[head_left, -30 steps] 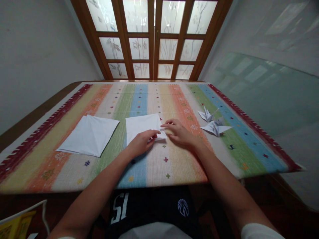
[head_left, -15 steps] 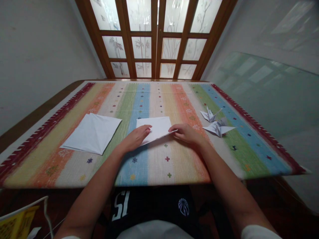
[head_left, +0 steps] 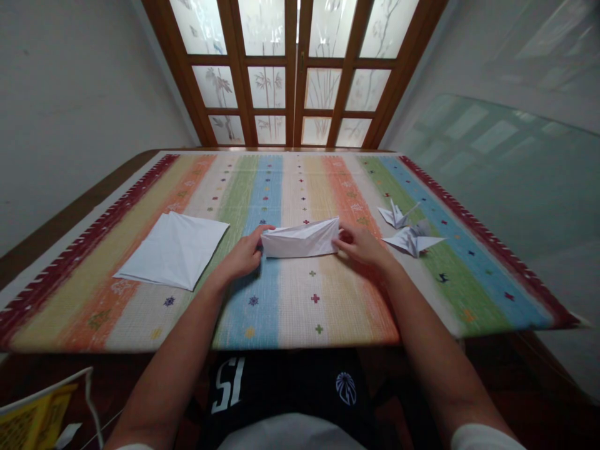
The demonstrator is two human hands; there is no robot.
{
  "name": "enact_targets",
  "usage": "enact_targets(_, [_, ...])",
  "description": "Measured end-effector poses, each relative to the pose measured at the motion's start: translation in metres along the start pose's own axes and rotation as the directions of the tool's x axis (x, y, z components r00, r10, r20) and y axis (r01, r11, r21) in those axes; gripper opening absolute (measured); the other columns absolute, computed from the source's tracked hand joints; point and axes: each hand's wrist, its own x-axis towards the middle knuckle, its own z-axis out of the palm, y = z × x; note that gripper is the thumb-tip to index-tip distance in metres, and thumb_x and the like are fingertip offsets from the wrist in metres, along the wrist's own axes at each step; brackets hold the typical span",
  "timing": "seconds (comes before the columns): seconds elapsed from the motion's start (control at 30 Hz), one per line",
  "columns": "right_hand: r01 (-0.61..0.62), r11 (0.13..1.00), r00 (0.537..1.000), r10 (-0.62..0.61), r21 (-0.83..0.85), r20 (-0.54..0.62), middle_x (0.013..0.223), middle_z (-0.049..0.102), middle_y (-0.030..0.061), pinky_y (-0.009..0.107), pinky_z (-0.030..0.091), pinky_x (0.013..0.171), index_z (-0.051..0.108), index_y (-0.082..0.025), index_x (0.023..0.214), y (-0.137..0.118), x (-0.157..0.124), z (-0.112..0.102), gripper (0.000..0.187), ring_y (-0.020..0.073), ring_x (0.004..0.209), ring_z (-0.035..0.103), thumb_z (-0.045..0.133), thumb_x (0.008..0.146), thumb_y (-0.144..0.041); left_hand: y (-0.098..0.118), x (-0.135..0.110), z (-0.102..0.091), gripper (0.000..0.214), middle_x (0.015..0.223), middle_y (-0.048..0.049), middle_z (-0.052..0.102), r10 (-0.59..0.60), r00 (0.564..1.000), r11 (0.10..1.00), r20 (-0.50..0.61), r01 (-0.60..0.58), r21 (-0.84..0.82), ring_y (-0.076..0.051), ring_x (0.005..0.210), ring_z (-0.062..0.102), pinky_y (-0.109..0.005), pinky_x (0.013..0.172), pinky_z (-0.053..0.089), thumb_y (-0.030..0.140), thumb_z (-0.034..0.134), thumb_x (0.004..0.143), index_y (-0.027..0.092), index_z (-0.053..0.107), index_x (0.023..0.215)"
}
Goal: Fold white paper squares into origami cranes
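Creased white paper (head_left: pixel 300 246) between fingers (head_left: pixel 263 230)

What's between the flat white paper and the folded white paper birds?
In the head view: the left hand, a creased white paper sheet and the right hand, over striped, multicoloured cloth.

folded paper (head_left: pixel 300 247) hides its far side; edges crop yellow basket (head_left: pixel 47 409) and doors (head_left: pixel 289 87).
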Motion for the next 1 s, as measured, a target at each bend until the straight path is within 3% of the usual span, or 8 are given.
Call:
enact_targets(0.17, [-0.112, 0.993, 0.991, 0.114, 0.028, -0.076, 0.091, 0.077, 0.0049, 0.031, 0.056, 0.067, 0.048, -0.023, 0.161, 0.003, 0.003, 0.010, 0.079, 0.0200, 0.067, 0.070, 0.073, 0.085, -0.023, 0.000, 0.001, 0.017, 0.098, 0.136, -0.0162, 0.073, -0.031, 0.992, 0.997, -0.126, 0.022, -0.073, -0.027, 0.111, 0.076, -0.044, 0.102, 0.060, 0.016, 0.066, 0.084, 0.023, 0.025, 0.173])
enact_targets(0.33, [-0.071, 0.990, 0.997, 0.068, -0.120, -0.021, 0.108, 0.071, 0.0099, 0.036, 0.060, 0.080, 0.074, -0.022, 0.137, 0.002, 0.003, 0.018, 0.051, 0.0199, 0.077, 0.068, 0.072, 0.086, -0.017, 0.001, 0.004, 0.047, 0.090, 0.153, -0.0213, 0.057, -0.054, 0.949, 0.995, -0.310, 0.077, 0.062, -0.033, 0.132, 0.065, -0.055, 0.117, 0.052, 0.024, 0.068, 0.094, 0.022, 0.024, 0.172])
enact_targets(0.47, [0.107, 0.971, 0.994, -0.106, -0.216, 0.014, 0.128, 0.065, 0.0137, 0.048, 0.057, 0.105, 0.082, -0.026, 0.121, -0.002, 0.002, 0.017, 0.033, 0.0287, 0.113, 0.069, 0.072, 0.091, -0.017, 0.006, 0.005, 0.056, 0.095, 0.157, -0.0211, 0.049, 0.006, 0.932, 0.978, -0.363, 0.070, 0.196, -0.037, 0.145, 0.053, -0.058, 0.124, 0.045, 0.015, 0.073, 0.089, 0.021, 0.026, 0.171])
enact_targets(0.53, [0.199, 0.960, 0.978, -0.182, -0.197, 0.103, 0.138, 0.065, 0.0135, 0.053, 0.051, 0.115, 0.084, -0.027, 0.117, -0.004, 0.001, 0.016, 0.026, 0.0315, 0.130, 0.065, 0.076, 0.093, -0.022, 0.009, 0.005, 0.054, 0.087, 0.157, -0.0212, 0.048, 0.020, 0.924, 0.964, -0.382, 0.084, 0.252, -0.037, 0.144, 0.052, -0.058, 0.124, 0.044, 0.013, 0.075, 0.088, 0.020, 0.038, 0.165])
enact_targets(0.63, [0.229, 0.966, 0.948, -0.193, -0.120, 0.254, 0.145, 0.068, 0.0122, 0.052, 0.050, 0.118, 0.083, -0.027, 0.120, -0.009, 0.001, 0.016, 0.032, 0.0314, 0.135, 0.065, 0.085, 0.088, -0.030, 0.014, 0.005, 0.050, 0.044, 0.143, -0.0143, 0.061, 0.092, 0.965, 0.948, -0.247, -0.009, 0.318, -0.032, 0.129, 0.059, -0.054, 0.117, 0.050, 0.007, 0.066, 0.093, 0.022, 0.068, 0.135])
enact_targets(0.7, [0.224, 0.971, 0.935, -0.188, -0.090, 0.301, 0.144, 0.071, 0.0113, 0.049, 0.052, 0.116, 0.082, -0.027, 0.123, -0.015, -0.001, 0.017, 0.037, 0.0300, 0.133, 0.068, 0.086, 0.086, -0.030, 0.017, 0.004, 0.050, 0.032, 0.127, -0.0111, 0.069, 0.156, 0.982, 0.945, -0.102, -0.119, 0.303, -0.028, 0.122, 0.062, -0.050, 0.113, 0.052, 0.005, 0.057, 0.097, 0.022, 0.073, 0.119])
enact_targets(0.8, [0.258, 0.960, 0.927, -0.215, -0.106, 0.308, 0.139, 0.076, 0.0096, 0.044, 0.054, 0.114, 0.081, -0.026, 0.124, -0.028, -0.004, 0.017, 0.039, 0.0278, 0.129, 0.071, 0.079, 0.085, -0.021, 0.023, 0.001, 0.051, 0.025, 0.126, -0.0108, 0.071, 0.227, 0.973, 0.942, 0.032, -0.228, 0.246, -0.028, 0.121, 0.063, -0.049, 0.111, 0.052, 0.015, 0.057, 0.103, 0.021, 0.072, 0.122])
enact_targets(1.0, [0.261, 0.946, 0.943, -0.207, -0.194, 0.260, 0.121, 0.083, 0.0052, 0.036, 0.059, 0.095, 0.083, -0.029, 0.113, -0.048, -0.009, 0.020, 0.039, 0.0252, 0.103, 0.078, 0.068, 0.081, -0.012, 0.031, -0.003, 0.052, 0.040, 0.136, -0.0147, 0.066, 0.205, 0.977, 0.940, 0.066, -0.215, 0.266, -0.034, 0.126, 0.060, -0.053, 0.113, 0.051, 0.046, 0.072, 0.099, 0.022, 0.068, 0.131])
